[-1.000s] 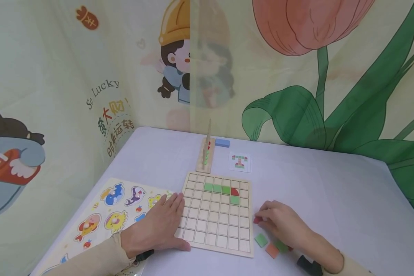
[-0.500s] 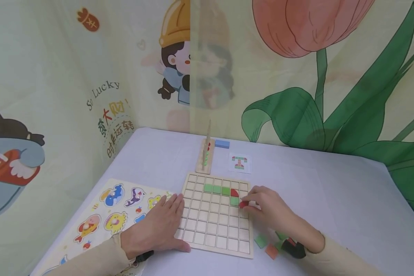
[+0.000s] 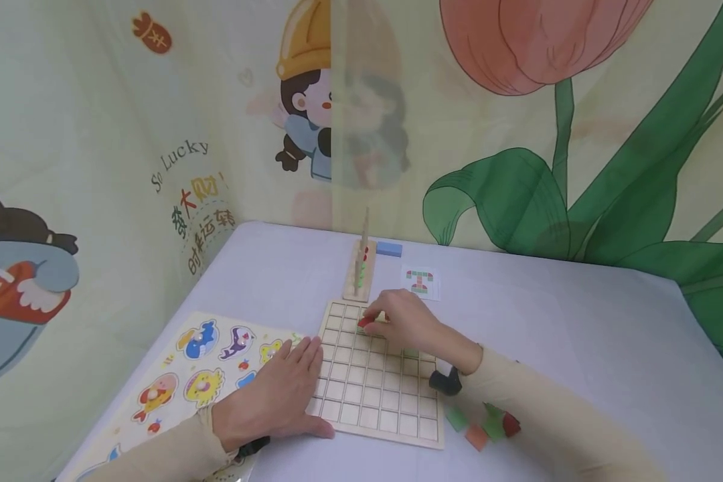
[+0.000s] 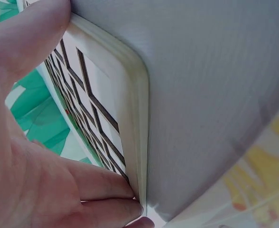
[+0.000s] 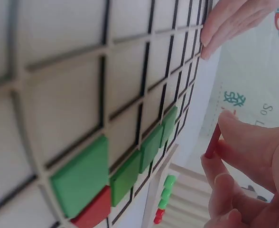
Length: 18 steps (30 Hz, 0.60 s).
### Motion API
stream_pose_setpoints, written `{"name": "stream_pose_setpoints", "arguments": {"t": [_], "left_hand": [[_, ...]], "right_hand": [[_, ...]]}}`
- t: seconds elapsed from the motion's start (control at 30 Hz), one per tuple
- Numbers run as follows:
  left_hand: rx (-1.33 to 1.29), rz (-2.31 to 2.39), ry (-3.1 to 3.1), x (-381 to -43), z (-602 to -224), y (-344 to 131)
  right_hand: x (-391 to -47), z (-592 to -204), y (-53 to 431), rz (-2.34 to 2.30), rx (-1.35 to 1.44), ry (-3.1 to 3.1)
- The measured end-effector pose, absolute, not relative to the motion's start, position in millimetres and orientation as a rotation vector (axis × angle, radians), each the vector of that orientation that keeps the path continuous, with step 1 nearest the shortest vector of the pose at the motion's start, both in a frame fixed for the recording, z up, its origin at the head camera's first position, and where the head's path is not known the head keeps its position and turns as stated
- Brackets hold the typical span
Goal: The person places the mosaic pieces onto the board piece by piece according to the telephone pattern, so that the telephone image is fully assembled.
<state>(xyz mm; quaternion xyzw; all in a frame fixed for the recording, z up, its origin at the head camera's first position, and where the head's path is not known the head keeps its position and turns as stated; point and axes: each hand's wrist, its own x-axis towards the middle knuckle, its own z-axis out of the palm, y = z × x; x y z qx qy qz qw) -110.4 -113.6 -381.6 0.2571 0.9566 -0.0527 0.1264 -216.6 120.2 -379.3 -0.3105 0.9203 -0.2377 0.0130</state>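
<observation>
Red piece (image 5: 213,141) held over grid board (image 3: 364,378).
Right hand (image 3: 412,323) pinches it; left hand (image 3: 277,389) lies straight-fingered, touching the board's left edge.

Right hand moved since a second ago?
Yes: the right hand went from right of the grid board leftward and farther out, over its far rows.

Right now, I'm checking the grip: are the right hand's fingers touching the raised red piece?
Touching. The right wrist view plainly shows the right hand pinching the raised red piece, with no gap.
</observation>
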Motion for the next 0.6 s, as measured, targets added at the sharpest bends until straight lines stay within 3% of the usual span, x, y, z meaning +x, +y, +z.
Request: {"name": "stream_pose_setpoints", "arguments": {"t": [0.23, 0.6], "left_hand": [[0.755, -0.134, 2.789, -110.9, -380.6, -114.3], [0.755, -0.16, 2.785, -110.7, -381.1, -114.2]], "right_hand": [[-238.1, -380.7, 96.2, -0.684, -0.931, 2.849], [-239.8, -393.9, 82.0, -0.616, -0.928, 2.787]]}}
